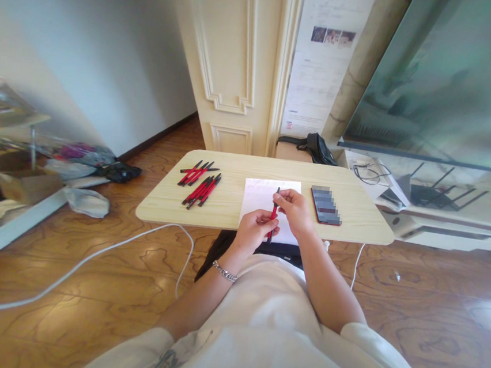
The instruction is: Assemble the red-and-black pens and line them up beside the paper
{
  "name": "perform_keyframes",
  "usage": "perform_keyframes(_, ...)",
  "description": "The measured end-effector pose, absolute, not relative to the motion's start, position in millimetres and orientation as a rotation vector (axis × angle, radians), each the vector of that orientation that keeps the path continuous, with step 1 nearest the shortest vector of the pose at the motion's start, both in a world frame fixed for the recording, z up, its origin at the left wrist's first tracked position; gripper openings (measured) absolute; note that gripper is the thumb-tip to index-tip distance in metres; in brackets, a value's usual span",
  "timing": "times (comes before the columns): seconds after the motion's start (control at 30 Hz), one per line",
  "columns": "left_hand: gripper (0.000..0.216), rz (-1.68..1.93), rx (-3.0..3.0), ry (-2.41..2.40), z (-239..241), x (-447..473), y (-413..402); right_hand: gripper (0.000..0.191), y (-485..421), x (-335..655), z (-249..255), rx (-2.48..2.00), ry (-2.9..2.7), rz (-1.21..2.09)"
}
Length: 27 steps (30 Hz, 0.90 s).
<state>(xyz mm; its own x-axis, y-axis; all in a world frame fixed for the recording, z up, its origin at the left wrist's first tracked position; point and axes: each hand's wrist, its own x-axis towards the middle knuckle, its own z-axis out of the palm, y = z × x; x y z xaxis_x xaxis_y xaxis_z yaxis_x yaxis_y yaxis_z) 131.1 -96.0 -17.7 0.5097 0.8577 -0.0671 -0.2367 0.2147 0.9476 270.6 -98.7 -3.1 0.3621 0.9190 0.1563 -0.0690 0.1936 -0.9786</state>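
A red pen with black ends (274, 212) stands nearly upright in the picture, held between both hands over a white sheet of paper (252, 199). My left hand (253, 229) is closed around its lower part, fingers and thumb pinching the barrel. Higher up, my right hand (294, 209) pinches the black upper end. Faint writing runs along the top of the sheet. To the left on the table lie several more red and black pens, in one crossed pile (196, 173) and a second pile (202, 191) just in front of it.
A phone (325, 205) lies right of the paper on the pale wooden table (166, 199). Behind the table is a black bag (319, 149). A white cable (90, 261) loops over the floor at left. A large screen (446, 82) hangs at right.
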Motion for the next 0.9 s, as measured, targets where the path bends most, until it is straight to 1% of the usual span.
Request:
perform_keyframes(0.07, 0.036, 0.839, 1.098, 0.688, -18.1, 130.8, -96.3, 0.034, -98.8, 270.1, -5.5, -1.172, -0.919, 0.845)
perform_keyframes(0.27, 0.035, 0.817, 1.107, 0.676, -17.8, 128.8, -95.0, 0.038, -102.9, 273.4, 2.7, -1.075, -0.996, 0.994)
perform_keyframes(0.47, 0.034, 0.828, 1.085, 0.673, -20.4, 131.0, -96.9, 0.032, -99.4, 270.4, -2.8, -1.177, -0.924, 0.842)
perform_keyframes(0.67, 0.032, 0.820, 1.101, 0.686, -18.3, 130.2, -94.8, 0.035, -102.7, 273.5, -0.5, -1.075, -0.994, 1.011)
perform_keyframes(0.8, 0.030, 0.824, 1.089, 0.685, -20.2, 131.6, -94.5, 0.029, -99.5, 273.5, -2.8, -1.140, -0.988, 0.935)
perform_keyframes(0.9, 0.031, 0.811, 1.075, 0.673, -21.7, 131.9, -94.8, 0.029, -99.3, 273.3, -3.7, -1.156, -0.973, 0.939)
